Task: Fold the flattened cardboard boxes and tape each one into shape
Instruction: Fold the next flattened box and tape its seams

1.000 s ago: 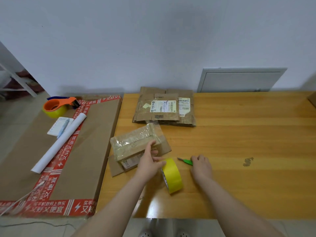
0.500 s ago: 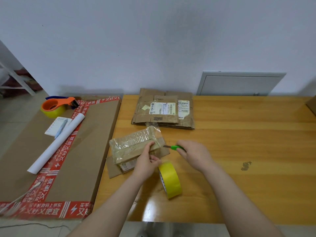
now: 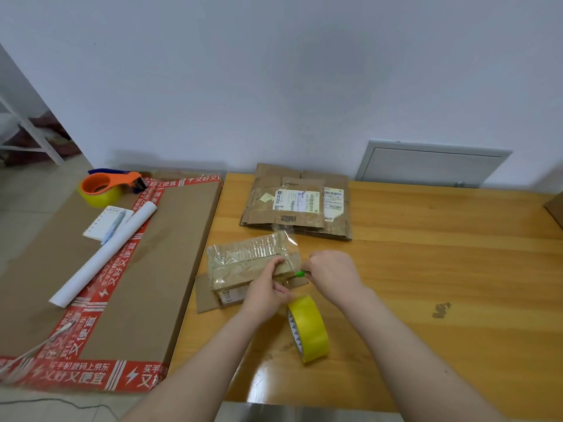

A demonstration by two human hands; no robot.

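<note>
At the near left of the wooden table (image 3: 441,254) sits a small cardboard box (image 3: 243,263), folded up and wrapped over the top in clear tape. A loose flap lies flat on the table at its seven o'clock. The person's left hand (image 3: 268,295) grips the box's right end, thumb on top and fingers curled round the near side. The right hand (image 3: 333,275) comes in from three o'clock, closed round a small green-handled cutter (image 3: 300,273) that points at that same end of the box. The tip is hidden between the two hands, so I cannot tell whether it touches the tape.

At five o'clock from the box, just beside the left wrist, a roll of yellow tape (image 3: 310,330) stands on its edge. At one o'clock, near the wall, lies a stack of flattened cardboard boxes (image 3: 265,211) with white shipping labels on top.

At nine o'clock a large flat carton (image 3: 158,269) edged in red printed tape lies alongside the table. On it rest an orange tape dispenser (image 3: 105,184) loaded with yellow tape, a white notepad (image 3: 99,226) with a blue pen (image 3: 113,228) across it, and a roll of white paper (image 3: 100,257) — lying slantwise, just beside the notepad. A dark smudge (image 3: 441,310) marks the tabletop at four o'clock from the box, well apart from the hands.
</note>
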